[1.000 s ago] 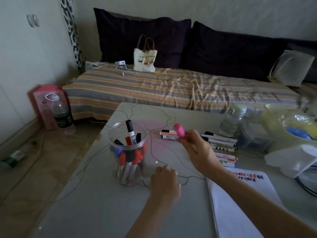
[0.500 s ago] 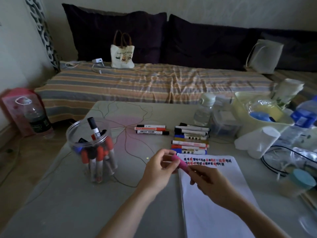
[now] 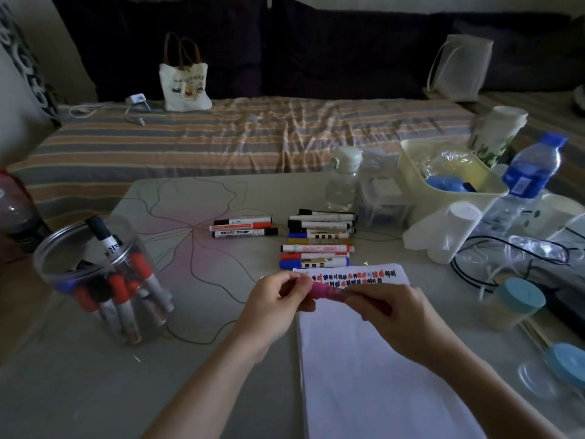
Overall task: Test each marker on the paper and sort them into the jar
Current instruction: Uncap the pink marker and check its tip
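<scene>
Over table (image 3: 95, 391), both hands (image 3: 275, 301) pinching pink marker (image 3: 326, 293).

Pink marker (image 3: 323, 292) – prob. capped – held horizontal.

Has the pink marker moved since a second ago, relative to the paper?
Yes. The pink marker, earlier held up near the jar, is now over the paper's top edge, gripped by the left hand and right hand.
</scene>
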`<act>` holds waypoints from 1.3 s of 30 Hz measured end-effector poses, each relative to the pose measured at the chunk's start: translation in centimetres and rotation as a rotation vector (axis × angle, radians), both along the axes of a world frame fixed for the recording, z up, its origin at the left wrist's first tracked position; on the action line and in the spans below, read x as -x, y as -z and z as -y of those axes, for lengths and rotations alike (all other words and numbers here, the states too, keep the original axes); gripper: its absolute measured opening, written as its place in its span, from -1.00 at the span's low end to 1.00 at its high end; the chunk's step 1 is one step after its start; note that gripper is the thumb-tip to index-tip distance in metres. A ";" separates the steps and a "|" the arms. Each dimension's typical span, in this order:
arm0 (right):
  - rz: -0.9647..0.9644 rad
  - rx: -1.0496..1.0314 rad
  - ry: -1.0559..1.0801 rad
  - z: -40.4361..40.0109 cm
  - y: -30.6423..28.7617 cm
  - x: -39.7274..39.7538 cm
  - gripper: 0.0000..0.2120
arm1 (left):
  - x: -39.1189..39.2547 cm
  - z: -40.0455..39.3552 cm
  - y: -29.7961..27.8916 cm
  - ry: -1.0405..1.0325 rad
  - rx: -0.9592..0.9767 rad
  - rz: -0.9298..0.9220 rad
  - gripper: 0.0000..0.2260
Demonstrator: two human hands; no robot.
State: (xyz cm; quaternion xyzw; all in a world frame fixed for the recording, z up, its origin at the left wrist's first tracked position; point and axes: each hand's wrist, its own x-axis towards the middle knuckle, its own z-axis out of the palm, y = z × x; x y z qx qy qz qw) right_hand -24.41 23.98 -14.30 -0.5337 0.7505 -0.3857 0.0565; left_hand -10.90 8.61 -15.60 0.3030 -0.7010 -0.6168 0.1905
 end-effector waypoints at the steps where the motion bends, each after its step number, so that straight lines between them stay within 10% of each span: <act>1: -0.054 0.035 -0.002 -0.1 -0.2 -0.1 -0.77 | 0.3 -0.2 0.0 -0.023 -0.044 -0.011 -0.83; 8: -0.140 0.117 0.010 -0.9 0.1 0.7 -0.79 | 1.3 -1.0 -0.7 -0.052 -0.234 -0.095 -0.85; 15: 1.033 0.270 0.213 -1.6 -0.5 0.7 -0.71 | 0.7 -1.6 -1.6 0.257 -0.005 -0.066 -0.82; 21: 0.862 0.146 0.199 -0.2 -0.3 -0.4 -0.67 | 1.1 -2.7 -1.5 0.394 0.228 0.065 -0.87; 29: 0.988 0.409 0.327 -2.6 -1.5 2.7 -0.68 | -0.5 0.3 -1.2 0.432 -0.107 0.143 -0.79; 39: 0.682 0.203 0.571 -0.7 4.1 5.4 -0.84 | 0.8 0.2 3.5 0.187 0.886 0.232 -0.78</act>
